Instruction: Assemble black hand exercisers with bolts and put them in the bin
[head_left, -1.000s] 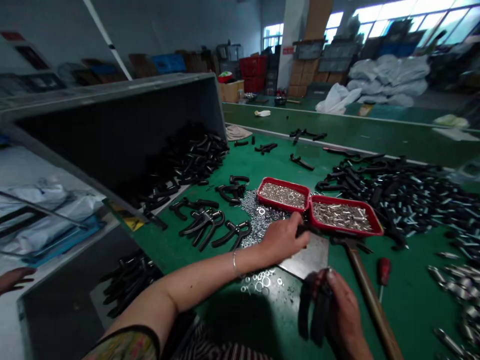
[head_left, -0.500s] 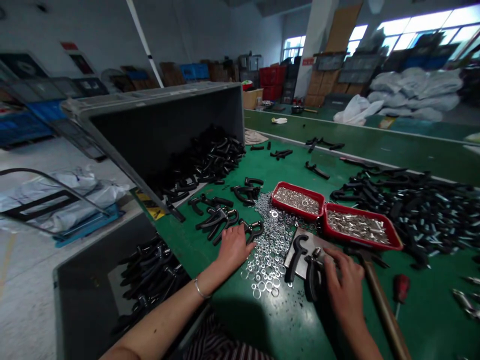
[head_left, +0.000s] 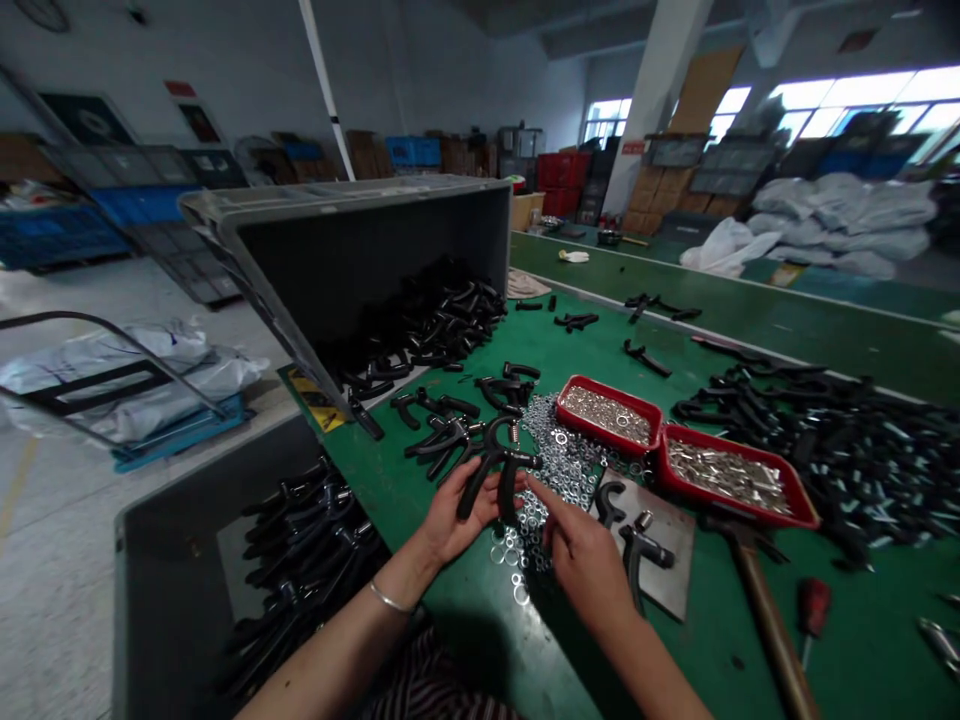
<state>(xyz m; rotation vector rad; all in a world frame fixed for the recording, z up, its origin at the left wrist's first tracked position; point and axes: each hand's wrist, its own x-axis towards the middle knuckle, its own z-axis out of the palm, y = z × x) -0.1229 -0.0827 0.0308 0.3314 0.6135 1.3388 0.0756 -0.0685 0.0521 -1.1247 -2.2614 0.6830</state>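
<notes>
A black hand grip strengthener [head_left: 487, 472] with two handles and a small coil spring lies across my left hand [head_left: 457, 520], palm up, its fingers under the handles. Close to its right handle is my right hand [head_left: 581, 550], index finger stretched out and the other fingers loosely bent. I see nothing held in it, and cannot tell whether the fingertip touches the handle. Loose metal rings and nuts [head_left: 559, 465] spread over the table beneath. On a metal plate [head_left: 675, 585] to the right rest a curved black handle [head_left: 611, 505] and another black handle piece [head_left: 645, 555].
Two red trays [head_left: 806, 510] of small metal parts stand behind the plate. A hammer [head_left: 765, 610] and a red-handled screwdriver [head_left: 814, 605] lie at right, near piled black handles [head_left: 885, 440]. A tipped grey crate [head_left: 345, 210] and a lower bin [head_left: 150, 560] hold black parts.
My left hand has picked up the hand grip strengthener from the table and turned palm up. My right hand has left the parts on the plate and moved left towards it.
</notes>
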